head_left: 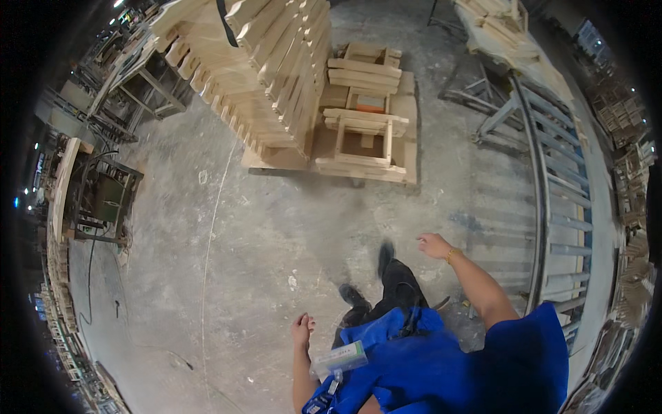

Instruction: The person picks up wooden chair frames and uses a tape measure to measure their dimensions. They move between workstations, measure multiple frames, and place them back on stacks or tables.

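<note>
Both hands empty here: left hand (301,330) hangs loosely curled by the hip, right hand (434,245) swings out, fingers relaxed. Nearest stuff is the pallet (407,155) of wooden frames (362,138) across the concrete floor (262,234), well apart from either hand.

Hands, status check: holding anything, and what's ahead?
Left hand empty, right hand empty, both open. Stacked wooden frames on pallet ahead. Bare concrete between.

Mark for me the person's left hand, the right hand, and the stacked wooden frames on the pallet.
left hand (301,329), head view, on the back of the hand.
right hand (434,245), head view, on the back of the hand, above the wristband.
stacked wooden frames (363,134), head view, on the top rail of the front frame.
</note>
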Available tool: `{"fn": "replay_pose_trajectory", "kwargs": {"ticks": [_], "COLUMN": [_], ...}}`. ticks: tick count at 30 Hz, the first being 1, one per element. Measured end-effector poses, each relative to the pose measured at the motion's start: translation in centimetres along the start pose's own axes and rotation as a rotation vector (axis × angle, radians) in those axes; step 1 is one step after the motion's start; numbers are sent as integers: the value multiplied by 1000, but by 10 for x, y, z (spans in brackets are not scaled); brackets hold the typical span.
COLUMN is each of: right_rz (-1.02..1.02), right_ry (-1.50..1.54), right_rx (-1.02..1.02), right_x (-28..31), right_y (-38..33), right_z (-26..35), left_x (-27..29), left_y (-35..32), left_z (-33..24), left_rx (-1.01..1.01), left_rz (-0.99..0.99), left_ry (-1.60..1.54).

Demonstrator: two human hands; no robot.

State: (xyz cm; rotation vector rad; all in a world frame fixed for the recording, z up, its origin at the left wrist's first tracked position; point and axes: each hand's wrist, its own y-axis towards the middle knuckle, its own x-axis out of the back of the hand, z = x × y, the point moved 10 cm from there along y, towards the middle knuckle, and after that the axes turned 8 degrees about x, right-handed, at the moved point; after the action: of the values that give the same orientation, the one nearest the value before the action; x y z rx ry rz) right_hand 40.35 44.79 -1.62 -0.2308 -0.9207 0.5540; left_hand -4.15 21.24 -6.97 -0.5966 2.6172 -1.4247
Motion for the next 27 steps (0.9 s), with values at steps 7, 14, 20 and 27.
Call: {"fn": "replay_pose_trajectory", "kwargs": {"ticks": [7,14,20,27], "right_rz": [248,-218,404,652], "right_ry": [-29,-498,-184,-110], "right_rx": [-111,-48,25,691], "right_x": [-52,-14,-49,-81], "right_y": [261,513,568,505], "right_z": [-69,-74,-49,208], "left_x": [22,-64,-96,-110], "left_y": [-60,-42,-37,-198], "left_z": [-43,-94,-125,-40], "left_rx": [120,743,827,763], "left_rz": [-513,-699,-691,-700], "left_ry": [-233,-92,-110,-164]}}
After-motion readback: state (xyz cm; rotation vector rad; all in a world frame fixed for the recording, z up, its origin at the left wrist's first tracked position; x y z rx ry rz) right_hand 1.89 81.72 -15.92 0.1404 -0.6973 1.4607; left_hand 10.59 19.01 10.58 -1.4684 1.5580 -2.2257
